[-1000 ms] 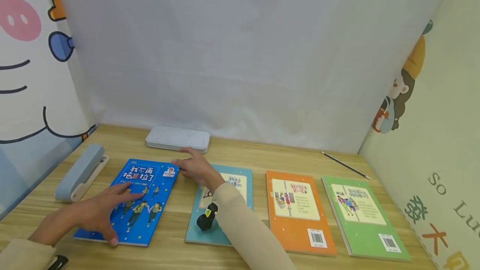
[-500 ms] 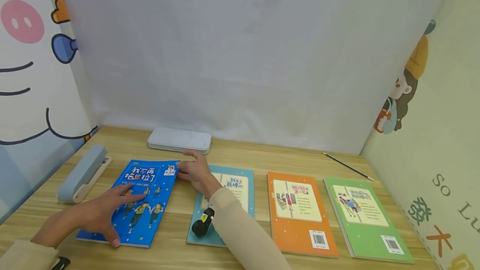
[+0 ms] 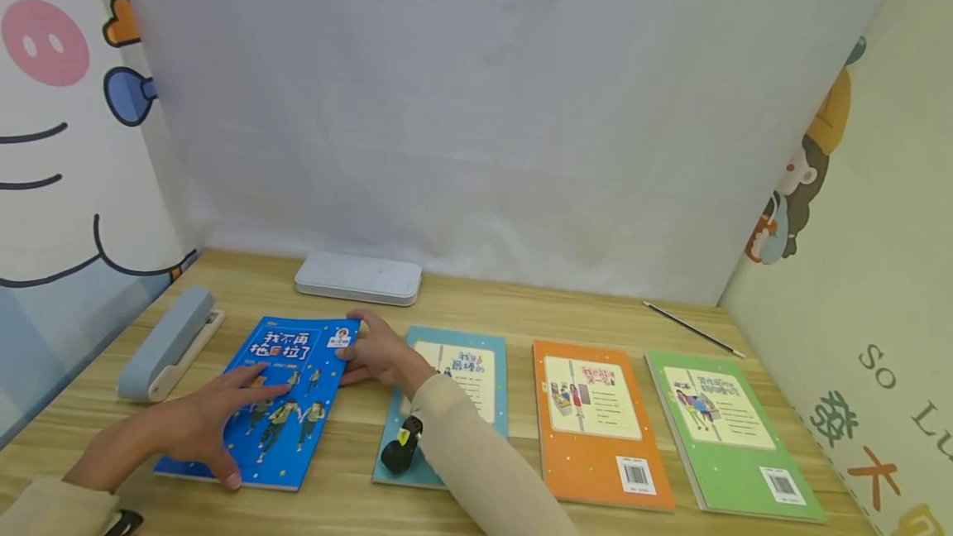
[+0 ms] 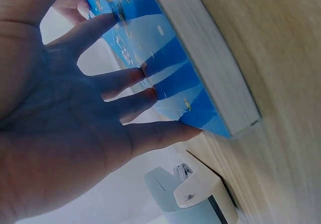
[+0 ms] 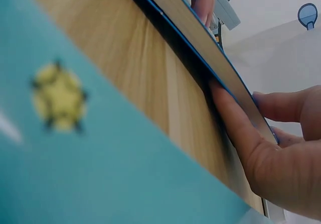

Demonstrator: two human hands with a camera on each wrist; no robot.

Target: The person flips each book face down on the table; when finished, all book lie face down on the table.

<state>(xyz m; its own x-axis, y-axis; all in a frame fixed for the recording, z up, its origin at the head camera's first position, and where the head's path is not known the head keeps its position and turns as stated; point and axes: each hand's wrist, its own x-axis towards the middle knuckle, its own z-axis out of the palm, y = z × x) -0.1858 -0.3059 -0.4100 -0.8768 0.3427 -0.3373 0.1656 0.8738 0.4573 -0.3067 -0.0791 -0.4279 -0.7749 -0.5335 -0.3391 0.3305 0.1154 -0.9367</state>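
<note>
A blue book point(image 3: 298, 387) lies face up at the left of the table. Across its cover my left hand point(image 3: 201, 424) is spread, fingers straight, the tips touching the cover in the left wrist view. At the book's upper right edge, my right hand point(image 3: 383, 354) pinches the book. The right wrist view shows one finger point(image 5: 233, 116) along the low side of the page edge and other fingertips on the cover. Under the right forearm lies a teal book point(image 3: 476, 370), partly hidden by the sleeve.
An orange book point(image 3: 596, 470) and a green book point(image 3: 744, 470) lie further right. A grey-blue stapler point(image 3: 167, 346) stands left of the blue book. Behind are a pale flat case point(image 3: 357, 275) and a thin dark pencil point(image 3: 692, 327). A white curtain point(image 3: 476, 106) backs the table.
My right hand has closed from beside the blue book's upper right corner onto its edge. The left hand stays on the cover. The view has shifted slightly.
</note>
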